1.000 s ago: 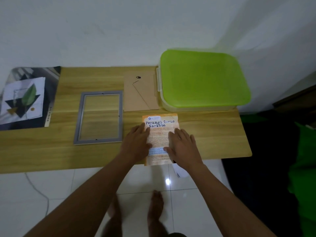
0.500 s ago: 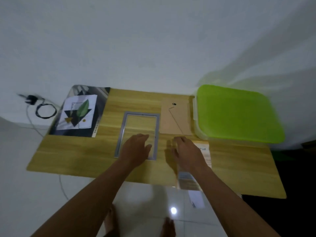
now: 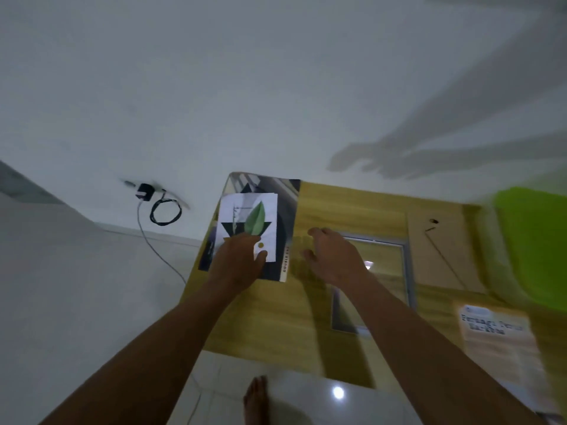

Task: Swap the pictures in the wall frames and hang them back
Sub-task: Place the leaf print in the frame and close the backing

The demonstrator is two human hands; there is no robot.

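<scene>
A white picture with a green leaf point(image 3: 249, 223) lies on a dark magazine point(image 3: 287, 216) at the left end of the wooden table point(image 3: 346, 204). My left hand point(image 3: 239, 260) rests flat on the lower part of that picture. Over the bare wood just right of the magazine hovers my right hand point(image 3: 333, 256), fingers spread, holding nothing. The empty grey frame point(image 3: 406, 271) lies under my right forearm. An orange leaflet picture point(image 3: 497, 338) lies at the table's near right edge. The brown backing board point(image 3: 441, 253) lies right of the frame.
A lime-green lidded box point(image 3: 537, 240) fills the right end of the table. A black plug with a coiled cable point(image 3: 162, 207) hangs on the white wall to the left. White floor tiles and my bare foot point(image 3: 256, 400) show below the table edge.
Both hands left the orange leaflet and swept left across the frame. My left hand now lies on the leaf picture, and my view turned left with them.
</scene>
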